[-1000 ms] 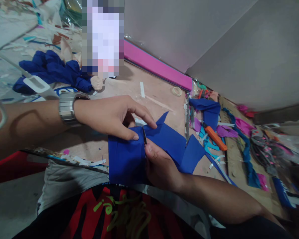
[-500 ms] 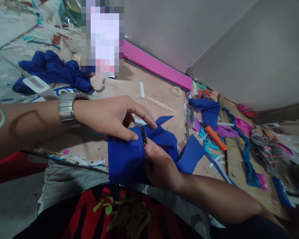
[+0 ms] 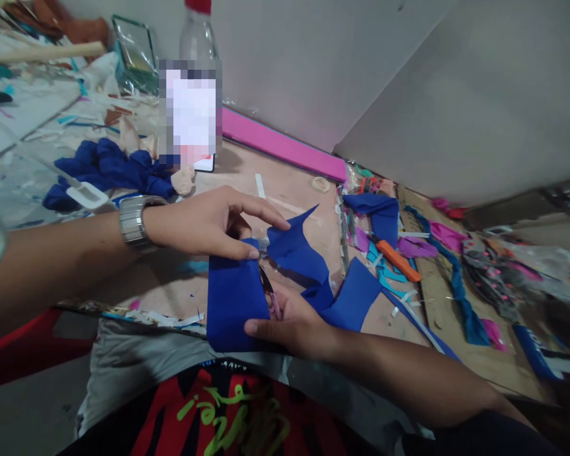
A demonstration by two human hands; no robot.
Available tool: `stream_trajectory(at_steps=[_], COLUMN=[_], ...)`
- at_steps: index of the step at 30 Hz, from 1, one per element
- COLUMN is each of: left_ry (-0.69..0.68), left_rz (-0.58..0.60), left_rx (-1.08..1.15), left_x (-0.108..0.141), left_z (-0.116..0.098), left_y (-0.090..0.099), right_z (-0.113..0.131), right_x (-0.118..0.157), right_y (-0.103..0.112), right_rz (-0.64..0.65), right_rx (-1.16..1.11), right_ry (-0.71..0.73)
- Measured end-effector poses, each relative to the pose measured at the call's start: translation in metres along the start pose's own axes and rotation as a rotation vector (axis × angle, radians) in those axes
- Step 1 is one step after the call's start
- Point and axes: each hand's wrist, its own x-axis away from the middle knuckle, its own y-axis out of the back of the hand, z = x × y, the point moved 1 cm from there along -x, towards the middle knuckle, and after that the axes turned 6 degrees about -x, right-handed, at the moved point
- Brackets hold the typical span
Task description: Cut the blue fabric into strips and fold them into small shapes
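A folded piece of blue fabric [image 3: 232,301] hangs over the table's front edge. My left hand [image 3: 209,218] pinches its upper edge under the thumb, with the index finger stretched out over a curved blue offcut [image 3: 294,250]. In my right hand [image 3: 297,320] is a pair of scissors [image 3: 268,284], dark blades pointing up beside the fabric's cut right edge. The right thumb lies on the fabric's face; the other fingers are partly hidden around the handles. Farther right lies another flat blue piece [image 3: 356,291].
Bunched blue fabric [image 3: 109,164] lies at the left near a white cable [image 3: 88,193]. A bottle [image 3: 197,38] stands behind a blurred screen [image 3: 190,120]. Along the wall runs a pink strip [image 3: 280,142]. An orange-handled cutter [image 3: 399,259] lies among scraps at the right.
The blue offcut now lies apart from the main fabric, with a gap between them. The scissors and right hand have turned, exposing more blade and handle. The view has shifted, showing the bottle.
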Motion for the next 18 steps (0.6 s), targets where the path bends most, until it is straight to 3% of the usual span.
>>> stream_trajectory(at_steps=[4,7,13,18], left_ry=[-0.043,-0.099,-0.168,-0.183], left_rz=[-0.064,-0.199,-0.450,-0.608], left_rx=[-0.003,-0.059,-0.003,0.129], left_x=[-0.001,0.000,0.009,0.018], left_z=[-0.005,-0.012,-0.026,-0.040], left_y=[0.004,0.009,0.012,0.012], right_z=[-0.007,-0.011,-0.012,-0.008], right_x=[-0.002,-0.003,-0.005,-0.006], right_y=[0.004,0.004,-0.005,-0.025], right_rz=[0.027,0.058,-0.145,-0.089], right_rx=[0.095,0.165,0.231,0.245], right_ry=[-0.001,0.034,0.311,0.220])
